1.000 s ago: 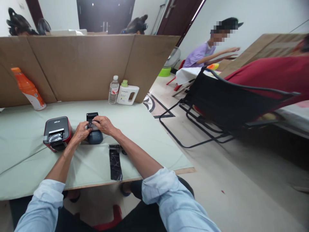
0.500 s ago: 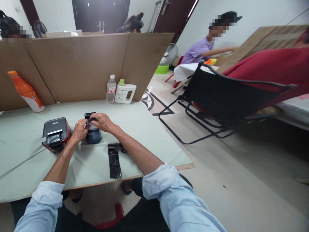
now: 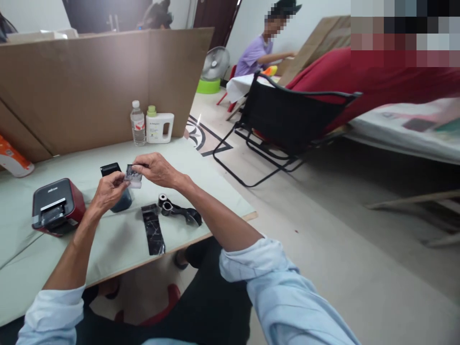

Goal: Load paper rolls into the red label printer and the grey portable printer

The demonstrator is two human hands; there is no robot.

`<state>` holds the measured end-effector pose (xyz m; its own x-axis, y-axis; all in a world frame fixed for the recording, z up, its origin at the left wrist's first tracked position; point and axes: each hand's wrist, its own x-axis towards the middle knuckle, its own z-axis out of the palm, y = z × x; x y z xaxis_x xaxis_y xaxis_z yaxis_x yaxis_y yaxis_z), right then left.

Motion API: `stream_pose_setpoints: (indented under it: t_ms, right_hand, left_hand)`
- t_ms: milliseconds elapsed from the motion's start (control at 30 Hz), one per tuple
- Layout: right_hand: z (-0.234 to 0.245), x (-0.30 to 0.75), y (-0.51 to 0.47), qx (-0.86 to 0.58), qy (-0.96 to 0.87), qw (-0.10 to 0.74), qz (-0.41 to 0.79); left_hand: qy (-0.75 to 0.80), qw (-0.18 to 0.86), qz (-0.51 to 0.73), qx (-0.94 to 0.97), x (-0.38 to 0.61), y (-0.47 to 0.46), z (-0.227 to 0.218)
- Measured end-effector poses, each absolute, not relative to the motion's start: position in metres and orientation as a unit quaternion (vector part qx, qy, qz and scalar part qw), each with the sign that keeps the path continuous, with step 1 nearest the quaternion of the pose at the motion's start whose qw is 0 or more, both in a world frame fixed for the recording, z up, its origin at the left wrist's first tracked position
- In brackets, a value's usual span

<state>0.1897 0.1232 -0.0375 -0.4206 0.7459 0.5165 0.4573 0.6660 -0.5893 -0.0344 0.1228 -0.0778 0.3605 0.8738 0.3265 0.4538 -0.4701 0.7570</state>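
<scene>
My left hand (image 3: pixel 107 190) and my right hand (image 3: pixel 155 168) pinch a small crinkled strip of grey film (image 3: pixel 133 176) between them, held up above the table. Just behind and below the strip sits a small dark blue printer (image 3: pixel 120 201) with its black lid (image 3: pixel 109 168) flipped up. A red and black label printer (image 3: pixel 57 206) stands to the left of my left hand. On the cloth below my right forearm lie a black film strip (image 3: pixel 153 228) and a black ribbon spool piece (image 3: pixel 177 210).
A cardboard screen (image 3: pixel 93 81) walls the table's far side, with a water bottle (image 3: pixel 137 123), a white jug (image 3: pixel 159 126) and an orange bottle (image 3: pixel 12 160) along it. A black folding chair (image 3: pixel 287 120) stands to the right, holding a person in red. Another person sits farther back.
Both hands have lifted off the dark blue printer, drawing the grey strip up with them. The view has swung right, and the spool piece now shows beside the black film strip.
</scene>
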Motion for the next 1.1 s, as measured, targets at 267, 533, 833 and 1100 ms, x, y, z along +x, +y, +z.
stream_pose_setpoints:
  t_ms: [267,533,833,1100]
  right_hand:
    - [-0.082,0.292,0.064,-0.497,-0.664,0.492,0.266]
    - [-0.15,0.324,0.023,-0.524,-0.635,0.421,0.381]
    - [-0.141,0.31,0.003,-0.455,-0.662,0.341,0.488]
    - [-0.134,0.313,-0.012,-0.465,-0.664,0.319,0.491]
  left_hand:
    - [0.352,0.209,0.256,0.876,0.07,0.133,-0.061]
    - [0.293,0.201,0.044,0.934,0.116,0.13,-0.087]
    - [0.244,0.232,-0.013,0.941,0.108,0.117,-0.077]
    - [0.369,0.222,0.101,0.897,0.062,0.111,-0.066]
